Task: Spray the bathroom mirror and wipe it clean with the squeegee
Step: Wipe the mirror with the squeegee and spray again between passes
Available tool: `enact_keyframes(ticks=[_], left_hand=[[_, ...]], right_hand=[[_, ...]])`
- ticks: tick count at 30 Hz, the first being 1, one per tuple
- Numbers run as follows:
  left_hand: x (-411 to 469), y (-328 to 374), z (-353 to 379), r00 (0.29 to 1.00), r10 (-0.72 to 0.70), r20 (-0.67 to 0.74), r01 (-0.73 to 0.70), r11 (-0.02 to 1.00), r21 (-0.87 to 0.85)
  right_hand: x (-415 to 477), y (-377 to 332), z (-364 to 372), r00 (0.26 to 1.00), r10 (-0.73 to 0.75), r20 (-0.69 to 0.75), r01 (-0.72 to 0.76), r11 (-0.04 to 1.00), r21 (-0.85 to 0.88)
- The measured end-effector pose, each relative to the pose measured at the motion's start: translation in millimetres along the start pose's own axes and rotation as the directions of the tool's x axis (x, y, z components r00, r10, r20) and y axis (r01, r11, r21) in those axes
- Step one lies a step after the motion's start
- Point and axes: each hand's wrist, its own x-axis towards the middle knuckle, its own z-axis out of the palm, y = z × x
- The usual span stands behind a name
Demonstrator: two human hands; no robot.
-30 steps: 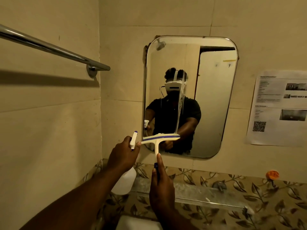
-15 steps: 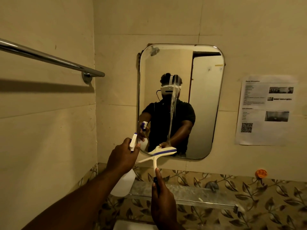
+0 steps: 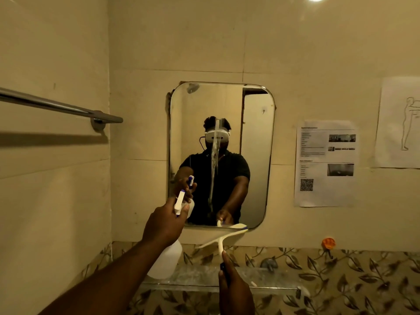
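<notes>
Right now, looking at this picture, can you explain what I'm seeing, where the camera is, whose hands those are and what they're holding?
There is no machine here: a person wears a camera on the head, so you see their own two arms reaching forward. The left hand grips a white plastic spray bottle with a blue-tipped nozzle. The right hand holds the handle of a white squeegee with a blue edge, its blade tilted at the bottom rim of the rounded rectangular wall mirror. A wet streak runs down the glass, which reflects the person. Below is a glass shelf; a chrome towel bar is on the left wall, printed paper notices on the right.
</notes>
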Motion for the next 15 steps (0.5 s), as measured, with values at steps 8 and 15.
enact_keyframes(ticks=[8, 15], left_hand=[[15, 24, 1, 0.999, 0.033, -0.031, -0.035, 0.998, -0.059], [59, 86, -30, 0.984, 0.1, -0.148, -0.118, 0.986, -0.122]], right_hand=[[3, -46, -42, 0.987, -0.133, -0.091, 0.147, 0.974, 0.17], [56, -179, -100, 0.914, -0.326, -0.243, 0.397, 0.845, 0.359]])
